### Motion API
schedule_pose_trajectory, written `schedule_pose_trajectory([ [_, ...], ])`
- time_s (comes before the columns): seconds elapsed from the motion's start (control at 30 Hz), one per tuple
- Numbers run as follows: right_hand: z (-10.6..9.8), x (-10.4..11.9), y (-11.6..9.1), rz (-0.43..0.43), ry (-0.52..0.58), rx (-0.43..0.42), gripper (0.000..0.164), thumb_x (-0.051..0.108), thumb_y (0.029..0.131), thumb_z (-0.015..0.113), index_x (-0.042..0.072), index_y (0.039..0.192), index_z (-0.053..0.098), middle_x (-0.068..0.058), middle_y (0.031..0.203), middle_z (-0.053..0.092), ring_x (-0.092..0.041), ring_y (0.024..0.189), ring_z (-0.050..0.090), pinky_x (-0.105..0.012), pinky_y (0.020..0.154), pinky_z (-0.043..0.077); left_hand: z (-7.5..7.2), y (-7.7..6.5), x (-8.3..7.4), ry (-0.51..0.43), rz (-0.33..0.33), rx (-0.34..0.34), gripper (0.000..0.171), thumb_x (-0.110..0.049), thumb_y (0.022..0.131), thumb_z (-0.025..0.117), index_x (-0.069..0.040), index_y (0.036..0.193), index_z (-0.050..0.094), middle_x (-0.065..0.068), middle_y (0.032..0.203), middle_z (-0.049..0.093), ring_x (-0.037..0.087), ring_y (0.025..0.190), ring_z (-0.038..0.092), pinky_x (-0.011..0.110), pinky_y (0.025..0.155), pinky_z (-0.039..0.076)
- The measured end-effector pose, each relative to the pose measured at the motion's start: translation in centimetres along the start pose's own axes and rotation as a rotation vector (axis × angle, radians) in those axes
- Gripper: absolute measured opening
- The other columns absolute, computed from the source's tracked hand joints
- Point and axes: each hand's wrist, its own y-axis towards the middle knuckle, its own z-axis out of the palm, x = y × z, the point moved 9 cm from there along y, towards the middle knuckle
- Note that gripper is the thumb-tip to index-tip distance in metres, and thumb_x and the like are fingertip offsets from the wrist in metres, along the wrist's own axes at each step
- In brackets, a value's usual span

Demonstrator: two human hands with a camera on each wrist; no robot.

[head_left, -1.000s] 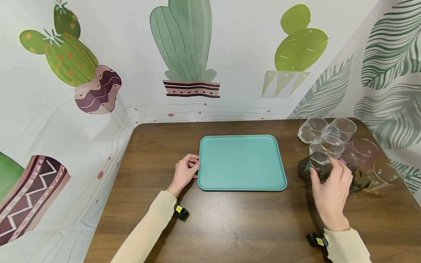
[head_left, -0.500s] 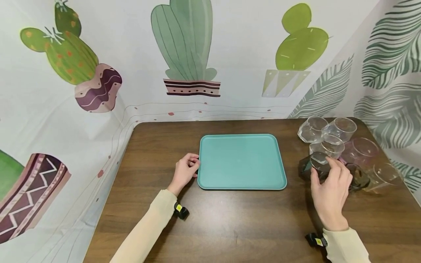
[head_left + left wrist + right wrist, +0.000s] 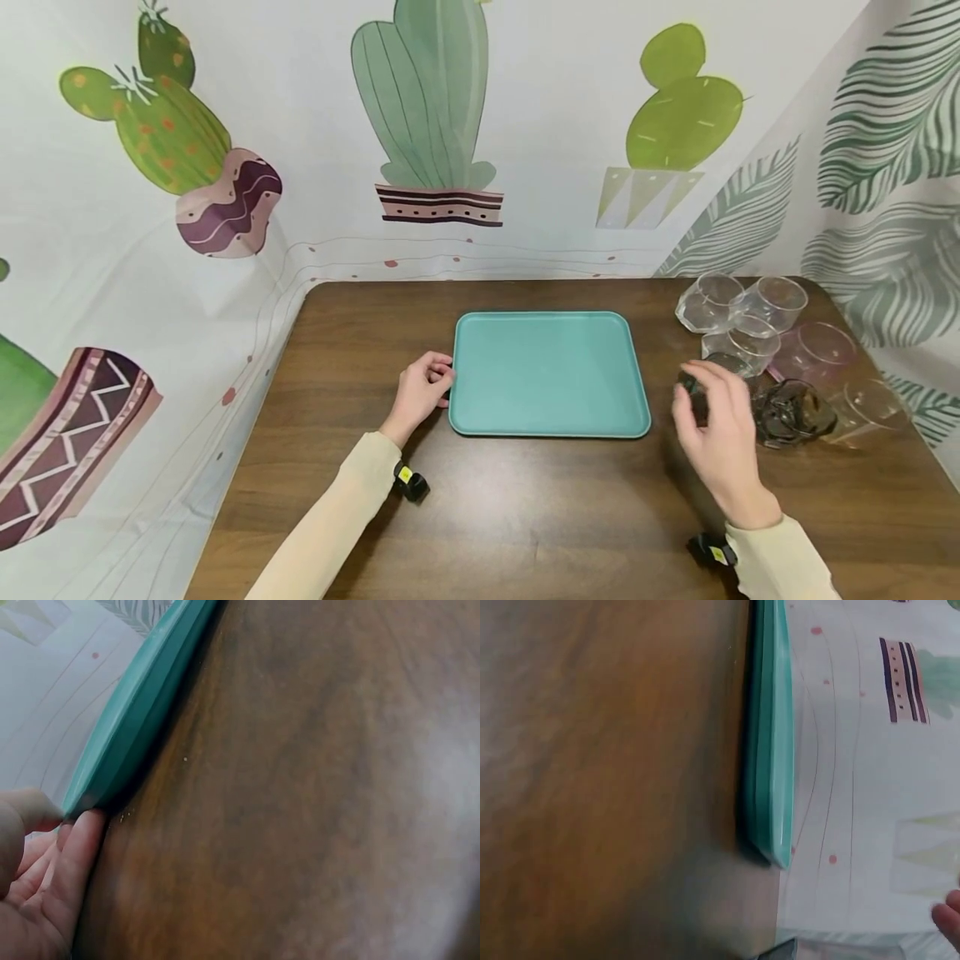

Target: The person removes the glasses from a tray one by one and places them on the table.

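Observation:
At the left rim of a teal tray (image 3: 549,375), my left hand (image 3: 422,390) pinches the edge between thumb and fingers. The left wrist view shows the thumb at the top of the tray's rim (image 3: 135,727) and a finger against its outer side. My right hand (image 3: 722,437) hovers right of the tray, thumb and fingers spread apart. Behind it stands a dark smoky glass (image 3: 696,398), partly hidden by the fingers. In the right wrist view only fingertips (image 3: 949,921) show, in the air, with a dark glass corner (image 3: 781,950) at the bottom.
Several glasses crowd the table's right side: clear ones (image 3: 705,307) at the back, a pink one (image 3: 816,354), another dark one (image 3: 795,414) and a pale amber one (image 3: 870,408). A printed cloth (image 3: 555,242) hangs behind the wooden table (image 3: 525,517).
My right hand has come off the dark glass and shifted left toward the tray, uncovering more of the second dark glass. The left hand stays at the tray's edge.

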Motion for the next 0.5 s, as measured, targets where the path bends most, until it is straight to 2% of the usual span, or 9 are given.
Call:
schedule_pose_trajectory([
  [0.13, 2.6, -0.2, 0.2, 0.004, 0.015, 0.201, 0.037, 0.021, 0.102, 0.059, -0.005, 0.127, 0.067, -0.025, 0.13, 0.063, -0.046, 0.12, 0.055, -0.02, 0.118, 0.032, 0.0, 0.0, -0.1, -0.017, -0.009, 0.011, 0.018, -0.007, 0.097, 0.069, -0.003, 0.115, 0.071, 0.012, 0.096, 0.068, 0.015, 0.075, 0.066, 0.033, 0.055, 0.065],
  [0.27, 4.7, -1.1, 0.1, 0.034, -0.024, 0.351, 0.038, 0.011, 0.1, 0.063, -0.002, 0.136, 0.063, -0.023, 0.143, 0.058, -0.042, 0.137, 0.049, -0.035, 0.125, 0.032, -0.3, 0.0, -0.3, 0.001, -0.005, 0.021, 0.017, -0.009, 0.101, 0.066, -0.003, 0.116, 0.071, 0.014, 0.099, 0.069, 0.019, 0.075, 0.068, 0.034, 0.056, 0.065],
  [0.4, 6.3, -1.9, 0.1, 0.064, -0.061, 0.452, 0.042, 0.014, 0.102, 0.065, -0.002, 0.14, 0.06, -0.023, 0.149, 0.053, -0.041, 0.146, 0.04, -0.049, 0.125, 0.032, -1.1, 0.2, -0.8, 0.067, 0.037, 0.021, 0.018, -0.012, 0.104, 0.062, -0.003, 0.116, 0.071, 0.014, 0.098, 0.07, 0.022, 0.074, 0.069, 0.033, 0.055, 0.064],
  [0.5, 7.2, -2.6, 0.5, 0.078, -0.078, 0.491, 0.045, 0.02, 0.104, 0.064, -0.002, 0.142, 0.058, -0.026, 0.15, 0.051, -0.044, 0.147, 0.037, -0.055, 0.125, 0.03, -1.9, 0.5, -1.6, 0.183, 0.101, 0.013, 0.022, -0.016, 0.107, 0.057, -0.004, 0.119, 0.071, 0.012, 0.099, 0.071, 0.023, 0.078, 0.069, 0.035, 0.06, 0.064],
])
